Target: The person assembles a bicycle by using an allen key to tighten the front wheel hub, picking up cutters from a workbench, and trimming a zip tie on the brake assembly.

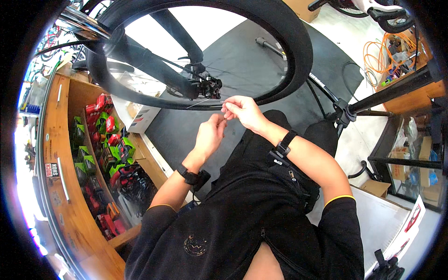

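Fingertips of the right hand (242,112) pinch a thin cable (201,102) just under the brake caliper (207,87) of the raised bicycle wheel (284,42), and the left hand (211,135), fingers curled nearly closed, meets it at the cable's near end, though what it holds is too small to tell. Keeping the strand taut and straight while both grips stay close together would likely serve best. Left of the person, the wooden shelf (58,154) holds rows of small red and green packets (105,140).
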Tool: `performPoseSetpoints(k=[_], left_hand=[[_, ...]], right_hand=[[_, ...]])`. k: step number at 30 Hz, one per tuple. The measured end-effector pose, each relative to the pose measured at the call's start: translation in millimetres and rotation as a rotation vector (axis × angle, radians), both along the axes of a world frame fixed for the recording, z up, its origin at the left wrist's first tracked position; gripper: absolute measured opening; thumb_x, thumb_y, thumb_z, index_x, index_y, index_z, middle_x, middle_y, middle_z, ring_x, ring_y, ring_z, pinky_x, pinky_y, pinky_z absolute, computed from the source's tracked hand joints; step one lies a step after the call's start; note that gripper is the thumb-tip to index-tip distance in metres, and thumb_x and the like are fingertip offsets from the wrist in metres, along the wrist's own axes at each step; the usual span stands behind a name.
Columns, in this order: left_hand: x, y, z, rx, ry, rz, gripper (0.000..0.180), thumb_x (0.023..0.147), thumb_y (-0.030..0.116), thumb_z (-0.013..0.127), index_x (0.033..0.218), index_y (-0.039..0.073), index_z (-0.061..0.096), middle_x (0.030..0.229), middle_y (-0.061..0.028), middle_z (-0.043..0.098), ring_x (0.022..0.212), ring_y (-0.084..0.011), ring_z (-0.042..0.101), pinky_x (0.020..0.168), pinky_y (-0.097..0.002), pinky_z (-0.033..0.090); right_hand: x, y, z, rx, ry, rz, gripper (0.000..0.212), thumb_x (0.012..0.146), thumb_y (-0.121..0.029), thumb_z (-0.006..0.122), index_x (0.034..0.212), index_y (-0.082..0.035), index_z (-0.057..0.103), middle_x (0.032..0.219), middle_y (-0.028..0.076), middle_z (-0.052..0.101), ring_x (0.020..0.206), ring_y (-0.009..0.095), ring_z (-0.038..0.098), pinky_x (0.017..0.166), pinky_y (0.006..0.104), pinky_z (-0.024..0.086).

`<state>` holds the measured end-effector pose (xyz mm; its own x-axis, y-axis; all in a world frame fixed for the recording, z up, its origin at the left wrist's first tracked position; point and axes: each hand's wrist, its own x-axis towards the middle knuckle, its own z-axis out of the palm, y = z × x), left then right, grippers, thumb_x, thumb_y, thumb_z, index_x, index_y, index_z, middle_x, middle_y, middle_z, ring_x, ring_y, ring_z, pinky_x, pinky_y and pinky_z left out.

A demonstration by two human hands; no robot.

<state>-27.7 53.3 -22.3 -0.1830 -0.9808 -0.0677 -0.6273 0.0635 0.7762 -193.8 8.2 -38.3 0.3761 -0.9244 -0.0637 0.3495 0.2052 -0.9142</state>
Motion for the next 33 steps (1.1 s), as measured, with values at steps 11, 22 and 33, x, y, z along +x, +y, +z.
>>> performPoseSetpoints(k=[11, 22, 33], left_hand=[[75.7, -34.1, 122.9, -0.944, 0.254, 0.314, 0.018, 0.093, 0.006, 0.058, 0.108, -0.001, 0.053, 0.103, -0.009, 0.059, 0.091, -0.0141, 0.056, 0.08, -0.0263, 0.045], [34.4, -66.6, 190.3, -0.894, 0.493, 0.103, 0.046, 0.097, 0.01, 0.051, 0.138, -0.001, 0.033, 0.129, -0.0121, 0.048, 0.113, -0.0179, 0.049, 0.097, -0.0325, 0.038], [17.3, -79.6, 180.8, -0.69, 0.715, 0.173, 0.026, 0.103, 0.026, 0.044, 0.114, 0.004, 0.049, 0.091, -0.0051, 0.059, 0.084, -0.0125, 0.054, 0.078, -0.0262, 0.043]], right_hand=[[9.1, 0.2, 1.3, 0.143, -0.159, -0.05, 0.02, 0.099, -0.015, 0.051, 0.108, 0.0, 0.06, 0.097, 0.009, 0.066, 0.082, 0.016, 0.065, 0.074, 0.028, 0.054], [10.4, -3.7, -2.9, 0.113, -0.177, 0.016, 0.019, 0.099, -0.015, 0.052, 0.107, -0.001, 0.062, 0.098, 0.009, 0.066, 0.083, 0.014, 0.065, 0.076, 0.0287, 0.054], [-3.8, -17.9, -3.2, 0.239, -0.184, 0.219, 0.019, 0.096, -0.02, 0.058, 0.1, -0.004, 0.065, 0.089, 0.006, 0.067, 0.075, 0.01, 0.06, 0.07, 0.0237, 0.05]])
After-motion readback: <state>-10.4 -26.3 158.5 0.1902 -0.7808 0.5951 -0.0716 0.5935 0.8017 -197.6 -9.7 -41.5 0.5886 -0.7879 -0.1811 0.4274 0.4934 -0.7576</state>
